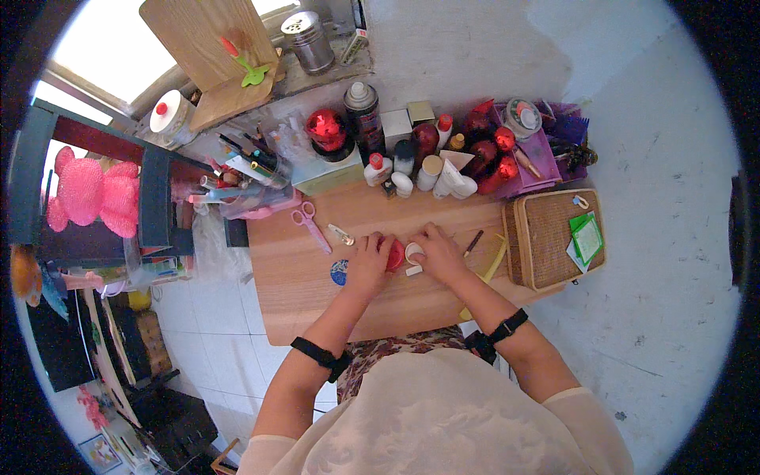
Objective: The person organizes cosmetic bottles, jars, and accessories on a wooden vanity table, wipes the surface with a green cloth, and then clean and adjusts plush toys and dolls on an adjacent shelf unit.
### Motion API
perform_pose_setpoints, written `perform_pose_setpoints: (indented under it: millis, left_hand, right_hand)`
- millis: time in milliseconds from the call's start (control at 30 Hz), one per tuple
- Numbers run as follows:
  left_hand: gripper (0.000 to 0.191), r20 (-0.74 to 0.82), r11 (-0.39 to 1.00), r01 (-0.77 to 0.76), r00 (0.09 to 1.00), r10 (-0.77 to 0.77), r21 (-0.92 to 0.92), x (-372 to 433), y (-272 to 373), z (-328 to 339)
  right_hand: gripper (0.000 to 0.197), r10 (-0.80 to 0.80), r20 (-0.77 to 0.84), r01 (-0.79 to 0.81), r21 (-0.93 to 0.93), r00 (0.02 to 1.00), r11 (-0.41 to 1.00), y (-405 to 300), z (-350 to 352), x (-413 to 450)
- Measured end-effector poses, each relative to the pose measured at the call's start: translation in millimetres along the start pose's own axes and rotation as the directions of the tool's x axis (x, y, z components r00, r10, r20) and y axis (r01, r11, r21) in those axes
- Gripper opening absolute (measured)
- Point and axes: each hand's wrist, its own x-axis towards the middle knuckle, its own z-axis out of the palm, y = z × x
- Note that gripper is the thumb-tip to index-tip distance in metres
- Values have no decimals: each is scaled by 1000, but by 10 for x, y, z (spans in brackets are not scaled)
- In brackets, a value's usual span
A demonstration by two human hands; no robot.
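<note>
My left hand (369, 264) rests over the table with its fingers around a red round container (395, 255). Just to the right, my right hand (440, 255) grips a small cream-coloured round piece (412, 252) between thumb and fingers. The two round things are close together; whether they touch is hard to tell. A small white block (414, 270) lies below the cream piece. Partly covered by my left hand is a blue patterned disc (339, 272). Beyond that hand lie a hair clip (341, 234) and pink scissors (311, 225). A dark thin stick (474, 242) is beside my right hand.
A yellow comb-like strip (499, 255) runs partly under my right forearm. The wicker case (558, 243) stands at the right table edge. Bottles (430, 172), a spray can (362, 113) and a purple tray (537, 157) line the back. A pen holder (270, 169) stands back left.
</note>
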Motion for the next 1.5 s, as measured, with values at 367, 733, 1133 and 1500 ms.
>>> perform_pose_setpoints:
  millis: [367,733,1133,1500]
  left_hand:
    - [68,-192,701,296,827,-528,-649,-29,-681,-142]
    - [76,-209,928,276,921,-329,-249,-842,-570,-365]
    - [76,-380,922,256,853,-357,-290,-253,-804,-352]
    - [75,-383,944,224,872,-306,-244,361,-1077,14]
  right_hand:
    - [22,-105,6,105,37,994,994,-133,77,-39]
    - [57,-326,151,327,18,933,945,-1016,485,167]
    - [63,183,-141,-153,197,973,968,-1012,154,538]
    - [71,173,-227,-134,176,958,975,-1018,277,1132]
